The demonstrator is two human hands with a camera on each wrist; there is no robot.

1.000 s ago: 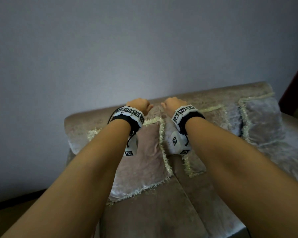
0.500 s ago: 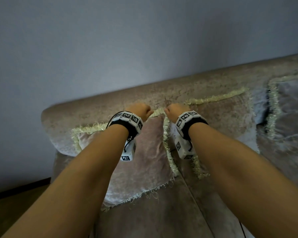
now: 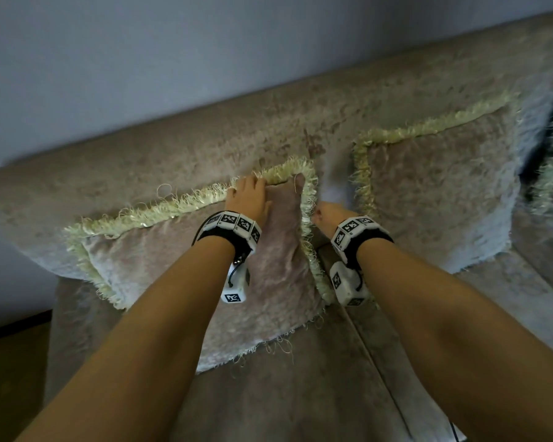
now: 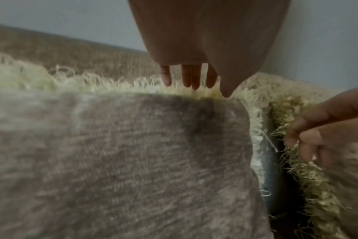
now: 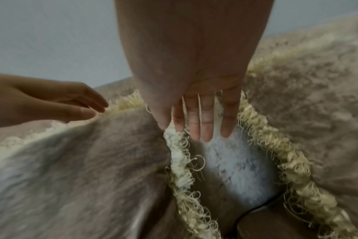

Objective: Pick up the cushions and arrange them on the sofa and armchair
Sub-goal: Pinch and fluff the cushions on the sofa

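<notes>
already the left cushion (image 3: 179,266) leans against the sofa (image 3: 268,129) backrest at the sofa's left end, its fringed top corner under the left hand (image 3: 248,199), whose straight fingers (image 4: 191,77) press the fringe without gripping. the right hand (image 3: 328,215) reaches into the gap beside it, fingers (image 5: 196,122) extended and holding nothing, between this cushion and the second cushion (image 3: 438,193) further along the backrest. risk, as i judge it: the soft cushion may slump forward once the press lifts, and loose fringe threads could snag a finger and drag the corner askew.
</notes>
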